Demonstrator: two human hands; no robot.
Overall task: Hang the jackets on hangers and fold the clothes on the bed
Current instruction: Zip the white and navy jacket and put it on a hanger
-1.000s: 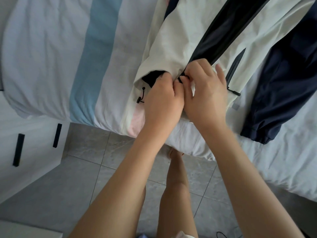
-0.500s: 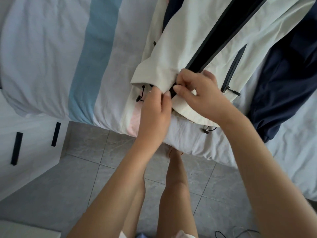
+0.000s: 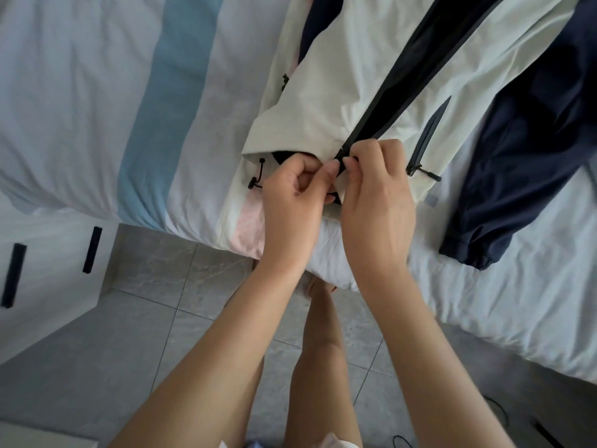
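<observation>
The cream jacket (image 3: 323,101) is lying on the bed (image 3: 80,108), filling the upper centre and right of the frame. At its hem, the left hand (image 3: 290,202) and right hand (image 3: 378,195) are both pinching the dark zipper (image 3: 387,105)'s bottom end. A navy sleeve (image 3: 517,163) is lying at right.

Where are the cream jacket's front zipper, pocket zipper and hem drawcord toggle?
front zipper (image 3: 395,92): head view, middle of the dark strip.
pocket zipper (image 3: 426,137): head view, mid-length of its slanted track.
hem drawcord toggle (image 3: 254,182): head view, the black toggle body.
</observation>
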